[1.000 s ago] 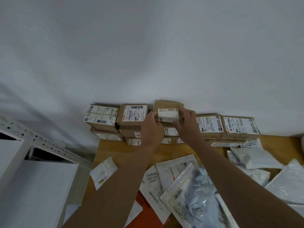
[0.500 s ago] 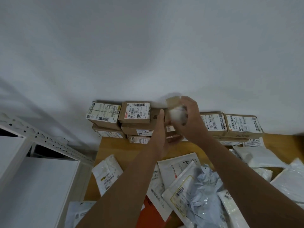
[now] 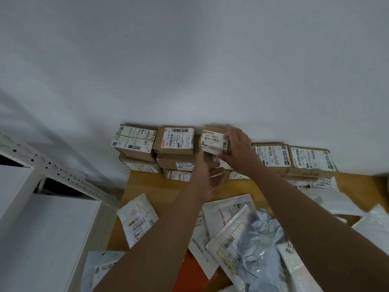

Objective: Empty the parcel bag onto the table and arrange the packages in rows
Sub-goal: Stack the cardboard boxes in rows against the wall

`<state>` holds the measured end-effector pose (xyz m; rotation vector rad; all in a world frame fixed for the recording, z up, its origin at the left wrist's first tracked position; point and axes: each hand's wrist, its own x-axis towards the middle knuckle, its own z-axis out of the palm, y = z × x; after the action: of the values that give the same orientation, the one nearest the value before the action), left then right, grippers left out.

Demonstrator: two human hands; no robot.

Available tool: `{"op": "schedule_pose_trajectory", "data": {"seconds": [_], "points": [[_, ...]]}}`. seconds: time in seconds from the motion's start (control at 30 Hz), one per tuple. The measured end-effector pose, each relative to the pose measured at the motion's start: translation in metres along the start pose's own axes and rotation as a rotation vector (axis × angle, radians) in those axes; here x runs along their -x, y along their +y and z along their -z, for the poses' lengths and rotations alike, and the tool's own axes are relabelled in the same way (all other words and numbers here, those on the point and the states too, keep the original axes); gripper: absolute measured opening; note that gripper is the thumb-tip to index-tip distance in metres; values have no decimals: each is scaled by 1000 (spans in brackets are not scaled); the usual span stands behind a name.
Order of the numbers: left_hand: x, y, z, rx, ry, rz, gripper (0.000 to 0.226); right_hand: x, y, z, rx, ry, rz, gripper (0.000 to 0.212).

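Small box (image 3: pixel 212 142) w/ white label sits atop middle stack at wall, back of bench (image 3: pixel 147 184). Our right hand (image 3: pixel 237 152) grip pinches its right end; left hand (image 3: pixel 207 175) hovers below, fingers spread, holding nothing. We square label fwd, edges flush w/ neighbour box (image 3: pixel 175 140), lower slowly so stack doesn't tip.

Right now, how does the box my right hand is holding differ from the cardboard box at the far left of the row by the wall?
The held box is tilted and gripped by the right hand; the far-left box lies flat on another box, untouched. The held box looks smaller, and the hand covers part of its label, while the far-left box's label shows whole. Both are brown cardboard with white barcode labels on top.
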<state>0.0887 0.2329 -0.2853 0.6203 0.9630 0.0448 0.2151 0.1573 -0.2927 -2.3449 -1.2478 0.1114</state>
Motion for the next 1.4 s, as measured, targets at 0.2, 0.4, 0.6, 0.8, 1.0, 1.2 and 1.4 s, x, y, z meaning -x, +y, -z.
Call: {"op": "schedule_pose_trajectory", "data": {"seconds": [0.2,0.4,0.6,0.8,1.0,1.2,1.4], "points": [[1,-4,31,39,164,-8,36,-7,13,-18,165,51,87,47],[8,-22,52,1,175,14,19,-2,4,-24,276,135,-78,68],[19,-52,62,-10,223,0,17,85,-3,-28,10,337,-408,62],[33,-113,67,-127,243,46,15,238,-2,-55,35,138,-816,45],[51,-167,74,-368,273,2,11,314,-16,-74,188,-36,-876,59],[85,-213,82,-432,293,-128,10,322,4,-87,-96,-236,-500,78],[134,-277,101,-869,514,-310,11,382,-3,-60,38,-112,-602,63]]}}
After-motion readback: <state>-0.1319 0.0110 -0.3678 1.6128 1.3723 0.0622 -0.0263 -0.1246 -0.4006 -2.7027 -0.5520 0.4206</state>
